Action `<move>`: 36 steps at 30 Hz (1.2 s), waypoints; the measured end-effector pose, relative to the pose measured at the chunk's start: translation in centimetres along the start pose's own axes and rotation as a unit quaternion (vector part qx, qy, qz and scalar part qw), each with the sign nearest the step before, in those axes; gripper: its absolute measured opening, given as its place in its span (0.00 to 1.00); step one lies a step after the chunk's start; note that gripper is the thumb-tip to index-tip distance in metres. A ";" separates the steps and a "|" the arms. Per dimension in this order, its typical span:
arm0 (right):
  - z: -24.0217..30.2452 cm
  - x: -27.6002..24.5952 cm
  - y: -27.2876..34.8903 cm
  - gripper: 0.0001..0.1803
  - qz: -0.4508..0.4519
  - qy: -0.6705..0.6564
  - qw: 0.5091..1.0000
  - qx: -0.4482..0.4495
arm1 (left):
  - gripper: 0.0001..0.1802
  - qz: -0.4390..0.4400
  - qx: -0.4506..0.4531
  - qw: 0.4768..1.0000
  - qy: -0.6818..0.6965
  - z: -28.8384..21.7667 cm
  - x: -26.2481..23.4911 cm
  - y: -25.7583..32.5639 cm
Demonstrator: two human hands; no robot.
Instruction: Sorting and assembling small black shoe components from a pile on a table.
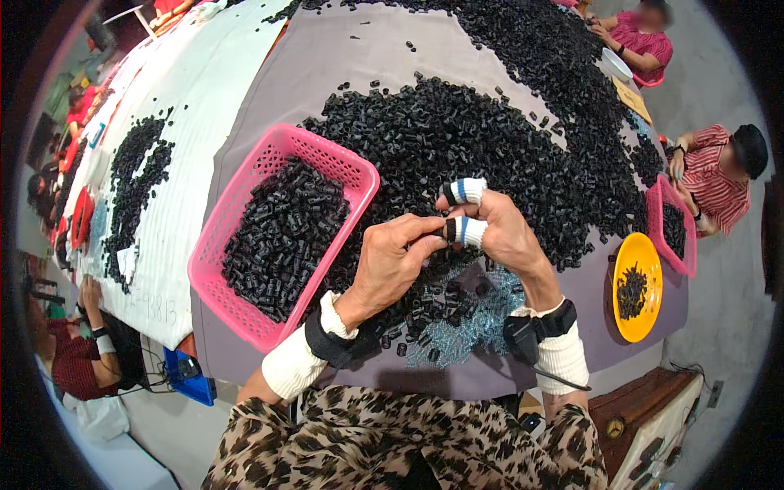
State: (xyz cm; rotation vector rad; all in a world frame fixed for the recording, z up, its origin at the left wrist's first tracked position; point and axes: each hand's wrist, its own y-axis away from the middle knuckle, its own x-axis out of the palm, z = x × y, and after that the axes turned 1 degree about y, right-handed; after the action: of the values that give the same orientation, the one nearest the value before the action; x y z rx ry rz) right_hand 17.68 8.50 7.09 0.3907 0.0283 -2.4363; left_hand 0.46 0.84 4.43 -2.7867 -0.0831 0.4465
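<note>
At the near left edge of the table (343,65) sits a pink basket (214,245), well filled with small black plastic pieces and set at an angle. Just to its right, above the near edge, the person's left hand (390,261) has its fingertips pinched shut on a small black piece (435,230). The right hand (500,233) meets it there: its taped thumb and forefinger close narrowly on the same piece, while another taped finger (465,190) sticks up free.

The step in hand looks like fitting or checking one piece between both hands. The next move, as I judge it, calls for a steady grip, since the piece is tiny and easily dropped.

Beyond the hands the big heap of black pieces (457,131) covers the table's middle and runs to the far edge. Loose pieces lie under the wrists, crowding the working space. Further right, near the right edge, stand a yellow bowl (649,282) and a second pink basket (657,204), where other people in red striped shirts sit.
</note>
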 end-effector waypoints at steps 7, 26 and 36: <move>-0.3 0.3 0.9 0.10 -0.022 -0.102 0.995 0.000 | 0.12 0.005 -0.082 0.988 0.129 0.4 0.2 0.3; 0.8 1.5 1.0 0.09 -0.049 -0.072 0.996 0.001 | 0.11 -0.022 -0.023 0.996 0.084 0.1 0.1 0.8; 0.1 1.9 1.4 0.08 -0.064 -0.105 0.992 -0.022 | 0.11 -0.001 -0.055 0.994 0.090 -0.7 -0.4 0.8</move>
State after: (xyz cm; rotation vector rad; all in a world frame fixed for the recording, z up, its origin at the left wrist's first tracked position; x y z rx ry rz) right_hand 17.14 6.21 6.72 0.1145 0.0165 -2.5866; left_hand 0.33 -0.17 4.96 -2.9214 -0.0721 0.1935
